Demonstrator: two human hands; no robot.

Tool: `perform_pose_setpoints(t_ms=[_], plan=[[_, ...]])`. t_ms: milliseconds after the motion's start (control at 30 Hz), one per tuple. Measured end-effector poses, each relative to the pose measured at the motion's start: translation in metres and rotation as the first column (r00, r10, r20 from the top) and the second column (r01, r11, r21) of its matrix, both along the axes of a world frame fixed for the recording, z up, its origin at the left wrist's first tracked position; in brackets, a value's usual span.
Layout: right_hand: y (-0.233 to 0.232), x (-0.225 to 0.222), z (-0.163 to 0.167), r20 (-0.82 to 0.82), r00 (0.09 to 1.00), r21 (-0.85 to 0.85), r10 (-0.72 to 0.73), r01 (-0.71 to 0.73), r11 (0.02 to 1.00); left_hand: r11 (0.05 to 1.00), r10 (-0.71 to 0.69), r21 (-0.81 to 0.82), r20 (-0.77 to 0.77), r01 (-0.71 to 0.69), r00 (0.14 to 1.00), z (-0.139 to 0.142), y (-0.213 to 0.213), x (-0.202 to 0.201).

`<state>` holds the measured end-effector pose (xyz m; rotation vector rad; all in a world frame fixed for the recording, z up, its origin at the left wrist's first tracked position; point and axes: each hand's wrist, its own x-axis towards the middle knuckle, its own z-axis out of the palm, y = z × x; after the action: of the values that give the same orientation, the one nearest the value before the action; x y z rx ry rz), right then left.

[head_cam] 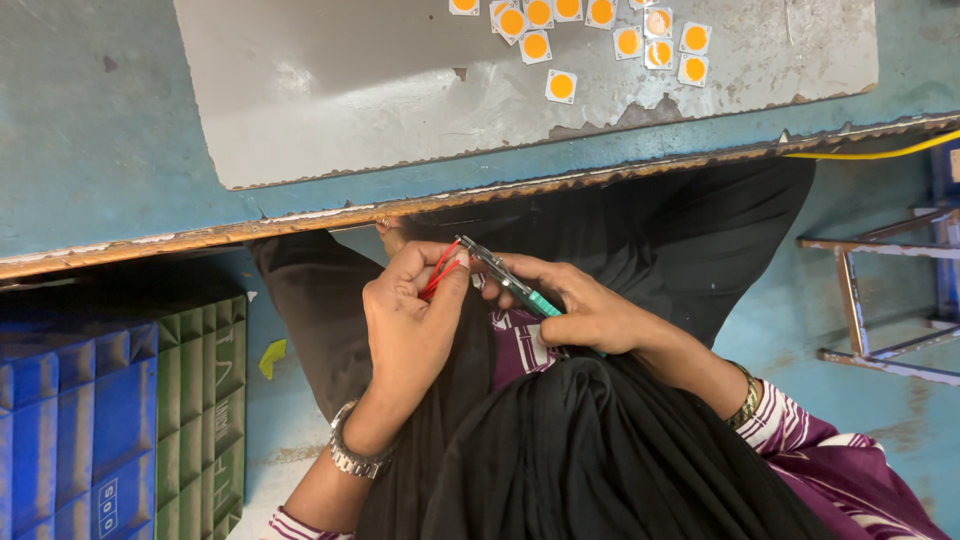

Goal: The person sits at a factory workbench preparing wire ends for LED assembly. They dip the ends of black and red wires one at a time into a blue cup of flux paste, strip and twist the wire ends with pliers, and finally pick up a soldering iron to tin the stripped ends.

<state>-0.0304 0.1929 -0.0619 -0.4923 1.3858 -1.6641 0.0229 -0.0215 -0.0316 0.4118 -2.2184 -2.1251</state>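
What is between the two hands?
In the head view, thin red wires and the metal tip of green-handled pliers span between the left hand and right hand.

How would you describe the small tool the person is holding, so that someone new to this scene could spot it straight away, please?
Start at the blue worktable with its grey sheet of orange-centred square chips. Just below the table's edge, the person's two hands meet. The right hand holds the cutter: slim, metal-tipped, with a teal handle, beside the thin red wire pinched in the left hand.
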Motion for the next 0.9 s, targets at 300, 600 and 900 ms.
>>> perform_pose_setpoints(t_ms=[300, 600, 900], plan=[[-0.0012, -0.0005, 0.004, -0.001, 1.0, 0.005, -0.002, 0.002, 1.0, 0.999, 0.015, -0.033, 0.031, -0.014, 0.999, 0.0003, -0.0001, 0.0006], [-0.0016, 0.0003, 0.0018, -0.038, 0.999, 0.01, 0.005, -0.005, 1.0, 1.0, 0.006, 0.019, 0.013, -0.006, 1.0, -0.0029, -0.0008, 0.0025], [-0.0015, 0.0039, -0.0003, 0.082, 0.996, 0.061, -0.038, 0.033, 0.998, 0.999, -0.001, 0.038, 0.003, 0.001, 1.0, -0.0049, -0.0011, 0.0058]])
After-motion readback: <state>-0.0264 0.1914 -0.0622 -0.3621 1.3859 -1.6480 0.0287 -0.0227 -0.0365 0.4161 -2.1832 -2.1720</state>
